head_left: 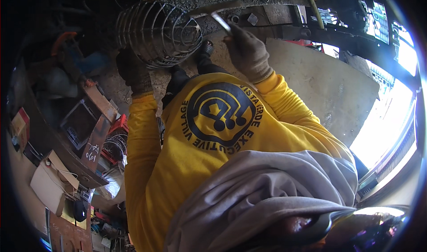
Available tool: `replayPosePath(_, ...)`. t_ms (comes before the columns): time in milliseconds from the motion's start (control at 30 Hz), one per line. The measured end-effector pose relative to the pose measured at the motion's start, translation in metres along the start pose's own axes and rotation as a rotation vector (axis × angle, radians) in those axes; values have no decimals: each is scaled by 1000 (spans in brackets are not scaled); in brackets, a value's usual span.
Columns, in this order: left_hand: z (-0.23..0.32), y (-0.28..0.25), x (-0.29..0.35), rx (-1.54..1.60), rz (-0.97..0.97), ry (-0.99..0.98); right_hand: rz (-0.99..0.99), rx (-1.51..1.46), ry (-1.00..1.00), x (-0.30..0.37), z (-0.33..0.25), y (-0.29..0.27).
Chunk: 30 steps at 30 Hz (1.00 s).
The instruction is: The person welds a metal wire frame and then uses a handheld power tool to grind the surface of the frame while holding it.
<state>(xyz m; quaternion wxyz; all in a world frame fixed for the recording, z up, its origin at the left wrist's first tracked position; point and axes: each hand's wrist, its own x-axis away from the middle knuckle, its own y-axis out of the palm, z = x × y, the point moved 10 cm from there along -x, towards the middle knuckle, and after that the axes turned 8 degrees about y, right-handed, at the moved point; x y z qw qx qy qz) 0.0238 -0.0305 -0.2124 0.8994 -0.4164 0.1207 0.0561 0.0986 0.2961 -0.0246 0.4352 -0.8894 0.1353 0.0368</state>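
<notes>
Gloves on, left hand [133, 72] is gripping the stiff, light-looking wire cage [159, 33] underneath; right hand [247, 52] is pinching a thin metal rod [221, 22].

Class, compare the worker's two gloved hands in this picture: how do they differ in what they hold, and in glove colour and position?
The left hand wears a dark glove and steadies the round wire cage; the right hand wears a pale grey glove and grips a thin metal tool. The left sits lower, under the cage; the right reaches higher, beside it. Both come out of yellow sleeves.
</notes>
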Motion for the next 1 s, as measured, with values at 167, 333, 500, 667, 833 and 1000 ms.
replayPosePath(167, 2, 1, 2, -138, -13, 118, 40, -339, 358, -35, 55, -24)
replayPosePath(333, 17, -4, 5, -352, 65, 287, 84, -96, 634, -92, 132, -63)
replayPosePath(500, 23, -7, -3, -326, -22, 293, 76, 61, 607, -146, 179, -75)
replayPosePath(667, -17, 2, -2, 167, -27, 86, 185, -318, 508, -119, 145, -87)
replayPosePath(833, -34, 18, -2, 738, -10, -403, 477, -170, 362, -2, 198, -100)
replayPosePath(1000, 11, -12, 16, 1098, 155, -641, -151, 75, 770, 147, 286, 20)
